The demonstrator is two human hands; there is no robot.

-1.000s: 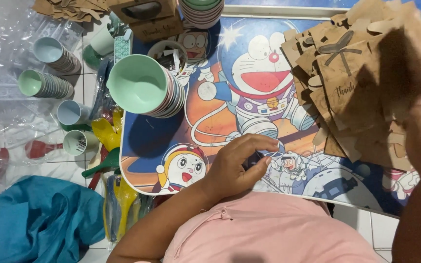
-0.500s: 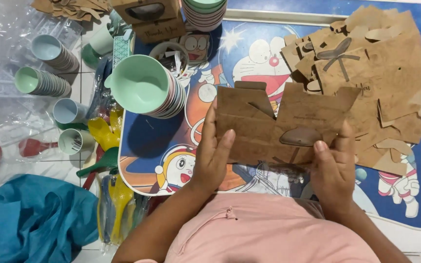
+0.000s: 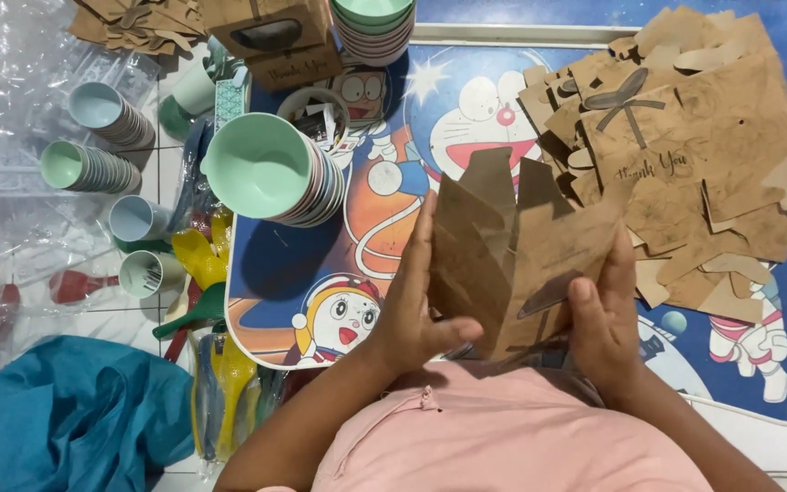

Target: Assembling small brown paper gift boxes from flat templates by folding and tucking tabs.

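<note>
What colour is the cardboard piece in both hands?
Plain kraft brown, with a darker oval window; the cardboard piece shows best in the head view.

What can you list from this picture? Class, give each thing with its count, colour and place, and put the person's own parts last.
cardboard cut-out: one, brown, partly folded, held between both hands
flat cardboard cut-outs: a pile, brown, upper right on the table
stack of bowls: one, mint green, left of centre
stacks of cups: several, green and blue, lying at far left
folded box: one, brown, top centre
table: one, blue with cartoon print, beneath it all
cloth: one, teal, lower left
plastic spoons: a bundle, yellow and green, left of the table
left hand: gripping the cut-out's left edge
right hand: gripping its right edge
</note>
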